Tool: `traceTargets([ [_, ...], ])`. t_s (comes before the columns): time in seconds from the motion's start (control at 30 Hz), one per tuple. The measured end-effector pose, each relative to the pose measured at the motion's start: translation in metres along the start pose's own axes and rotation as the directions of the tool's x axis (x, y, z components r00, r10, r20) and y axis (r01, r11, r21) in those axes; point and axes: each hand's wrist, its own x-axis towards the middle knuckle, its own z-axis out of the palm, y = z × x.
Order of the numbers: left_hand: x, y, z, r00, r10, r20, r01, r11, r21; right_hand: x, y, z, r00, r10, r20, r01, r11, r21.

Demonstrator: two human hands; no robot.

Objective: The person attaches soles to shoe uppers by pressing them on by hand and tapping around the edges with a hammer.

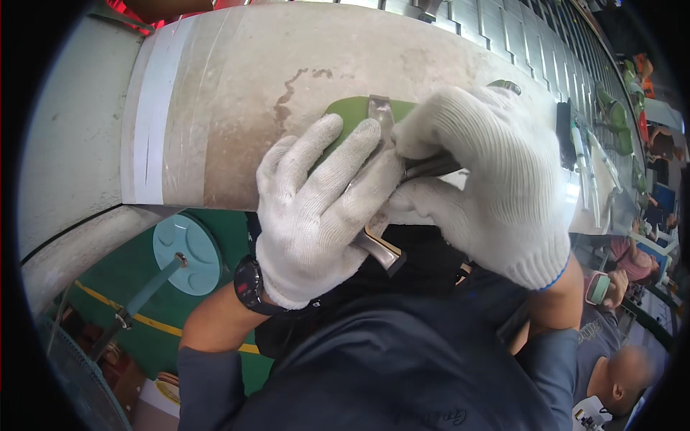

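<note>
A green, rounded piece with the look of a shoe form (350, 108) lies at the table's near edge, mostly covered by my hands. A silvery strap (380, 110) crosses its far end. Another shiny strap end (388, 253) juts out toward me below my left fingers. My white-gloved left hand (316, 190) lies over the piece and holds it, fingers stretched across it. My gloved right hand (481, 176) is pinched close against the left fingertips. Between its thumb and bent fingers shows a dark grey, glossy strip (431, 167); its full shape is hidden.
The pale, stained tabletop (237, 93) spreads ahead. Metal roller or slat conveyor (496, 32) runs along the far right. White-handled tools (586, 169) lie at the right edge. Green shoe forms (612, 115) stand beyond. A round blue base (187, 253) is on the floor left; a co-worker (611, 359) is at lower right.
</note>
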Motion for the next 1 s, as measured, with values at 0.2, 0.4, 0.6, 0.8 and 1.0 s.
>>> traceTargets([
  [0.2, -0.001, 0.001, 0.000, 1.000, 0.006, -0.017, -0.006, 1.000, -0.011, 0.009, -0.010, 0.003, 0.997, 0.035, 0.066, -0.035, 0.999, -0.009],
  [0.4, 0.005, 0.009, 0.001, 0.999, -0.042, 0.004, 0.041, 0.990, 0.137, 0.003, 0.012, 0.009, 0.988, -0.108, -0.109, 0.093, 0.987, -0.134],
  [0.6, 0.031, 0.013, -0.040, 0.958, -0.054, 0.282, 0.074, 0.996, -0.058, -0.056, 0.043, 0.027, 0.885, -0.021, -0.464, -0.016, 0.997, -0.075],
  [0.8, 0.064, 0.003, -0.023, 0.927, -0.168, 0.336, 0.262, 0.930, -0.259, -0.099, 0.105, 0.025, 0.763, 0.437, -0.477, -0.401, 0.898, 0.181],
  [1.0, 0.069, 0.002, -0.013, 0.914, -0.211, 0.346, 0.302, 0.924, -0.235, -0.104, 0.109, 0.023, 0.856, 0.242, -0.456, -0.288, 0.957, -0.031],
])
